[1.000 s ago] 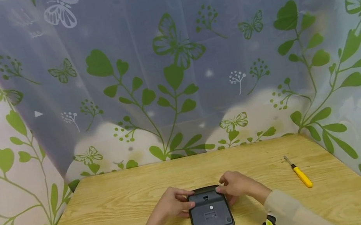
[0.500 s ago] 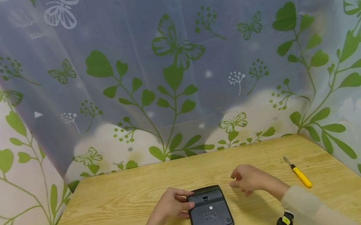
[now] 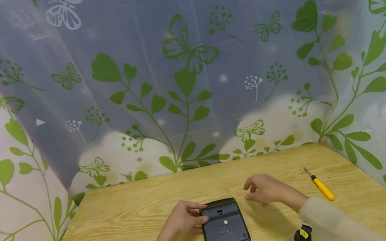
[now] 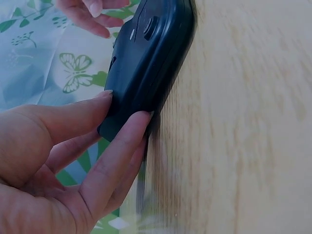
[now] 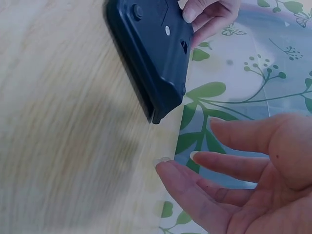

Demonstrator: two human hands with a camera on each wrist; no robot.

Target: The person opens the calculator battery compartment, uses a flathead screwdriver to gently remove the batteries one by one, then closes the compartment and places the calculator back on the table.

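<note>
Altogether, two hands (image 3: pixel 181 220) (image 3: pixel 266 189), one black device (image 3: pixel 227 233), one tool (image 3: pixel 322 187).

A person's left hand (image 4: pixel 63 200) pinches a dark device (image 4: pixel 141 63) on a wooden table (image 4: pixel 234 122), the right hand (image 4: pixel 83 14) beyond it.

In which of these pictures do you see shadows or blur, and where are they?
Head view: a soft shadow lies on the table to the right of the black device; right wrist view: a broad shadow with soft edges darkens the table; left wrist view: the wood grain looks smeared toward the right.
</note>
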